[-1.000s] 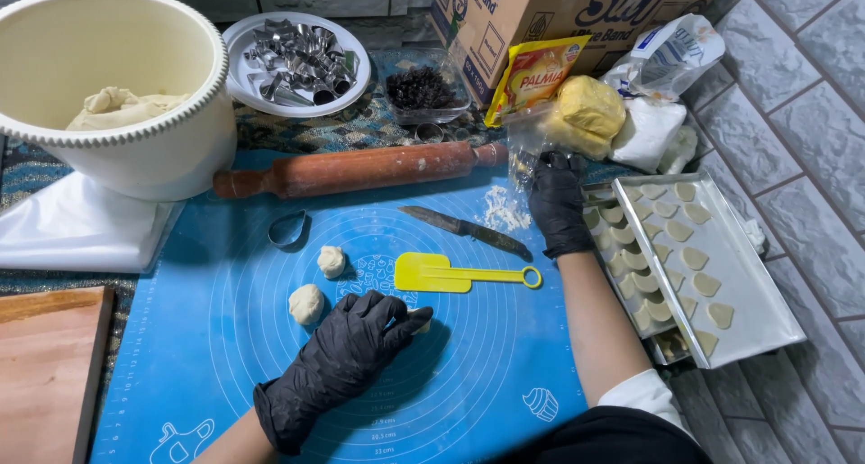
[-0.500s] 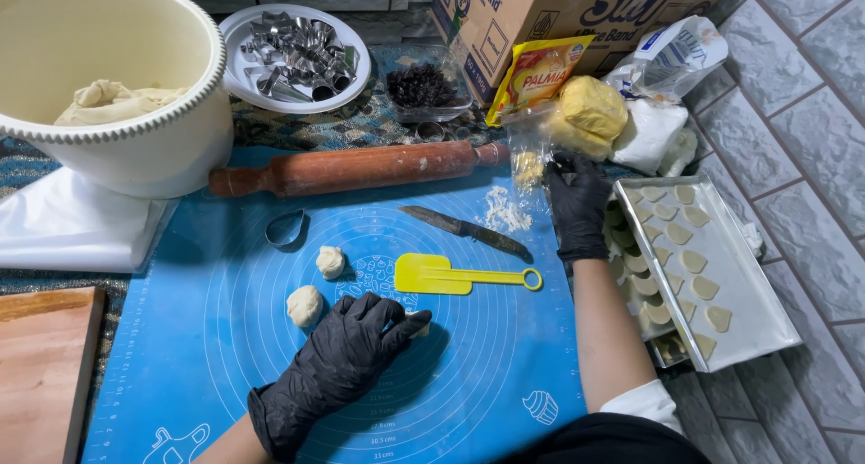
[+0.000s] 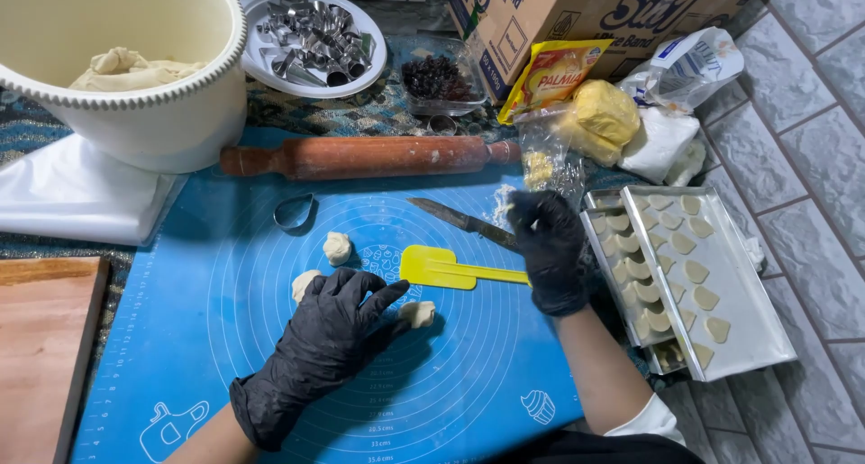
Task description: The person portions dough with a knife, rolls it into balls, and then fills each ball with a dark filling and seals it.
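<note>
1. Three small dough lumps sit on your blue silicone mat (image 3: pixel 270 383): one dough ball (image 3: pixel 337 247) near the metal cutter ring (image 3: pixel 294 213), one dough piece (image 3: pixel 304 285) partly hidden behind your left hand, and one dough lump (image 3: pixel 417 313) just beside your left fingertips.
2. Between your hands lies a yellow spatula (image 3: pixel 441 268); a knife (image 3: pixel 464 222) runs slantwise above it, and a wooden rolling pin (image 3: pixel 360 156) crosses the mat's top edge.
3. Beyond the pin stand a cream bowl (image 3: pixel 162 122) holding dough, a white plate of metal cutters (image 3: pixel 311 36) and a cardboard box (image 3: pixel 577 13).
4. At your right, a metal tray (image 3: pixel 748 311) carries rows of shaped dough pieces.
5. Your left hand (image 3: pixel 329 333), black-gloved, rests flat on the mat, fingers spread, holding nothing.
6. Your right hand (image 3: pixel 548 248), also gloved, is lifted near the tray's edge with fingers curled together, pinching a small pale bit at the fingertips; what it is cannot be told.
</note>
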